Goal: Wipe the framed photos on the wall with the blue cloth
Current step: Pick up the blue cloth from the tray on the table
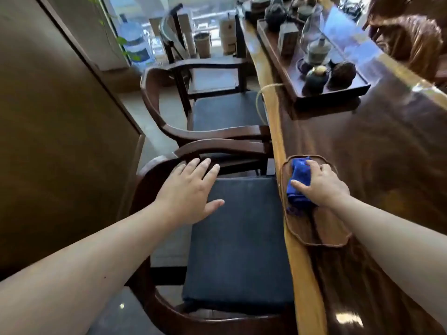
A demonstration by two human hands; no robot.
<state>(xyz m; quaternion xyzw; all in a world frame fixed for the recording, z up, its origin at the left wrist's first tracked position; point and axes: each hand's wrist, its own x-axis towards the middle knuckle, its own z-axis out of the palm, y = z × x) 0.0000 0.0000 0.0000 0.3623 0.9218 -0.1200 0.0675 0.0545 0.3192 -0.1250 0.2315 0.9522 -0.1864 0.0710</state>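
Observation:
A crumpled blue cloth [298, 183] lies in a shallow wooden tray [321, 234] at the near edge of a long polished wooden table [396, 180]. My right hand [319, 183] is closed over the cloth, thumb and fingers wrapped around it. Over the nearest chair hovers my left hand [188, 189], flat with fingers spread and holding nothing, above the curved armrest and the dark cushion [238, 243]. No framed photos show in this view.
Two dark wooden armchairs [169, 131] stand side by side along the table's left edge. A tea tray [333, 93] with pots and jars sits further along the table. A brown wall panel [55, 131] runs on the left; a water bottle [135, 42] stands by the window.

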